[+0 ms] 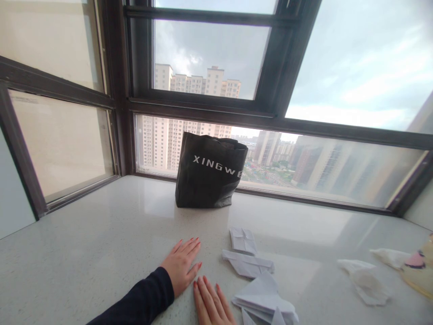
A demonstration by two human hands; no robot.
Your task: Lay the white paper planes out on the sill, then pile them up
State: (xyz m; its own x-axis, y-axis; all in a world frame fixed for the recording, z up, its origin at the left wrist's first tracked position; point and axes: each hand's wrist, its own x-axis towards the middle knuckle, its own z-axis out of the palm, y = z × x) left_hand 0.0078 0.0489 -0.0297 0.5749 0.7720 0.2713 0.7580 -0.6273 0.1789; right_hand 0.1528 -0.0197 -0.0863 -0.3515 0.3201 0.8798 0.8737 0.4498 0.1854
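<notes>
My left hand (182, 265) lies flat on the pale speckled sill (101, 253), its fingers stretched out and nothing in them. Just below and to the right, my right hand (211, 303) rests palm down with straight fingers, partly cut off by the bottom edge. Beside it on the right are several pieces of folded white paper: a small square one (243, 240), a long boat-like one (249, 263) and a larger pointed one (265, 295). More folded points show at the bottom edge. Neither hand touches the paper.
A black bag (209, 176) with white lettering stands upright near the window (203, 106). Crumpled white tissues (367, 282) lie at the right, near a yellowish item with a pink patch (419, 266), cut off by the edge. Dark window frames border the sill.
</notes>
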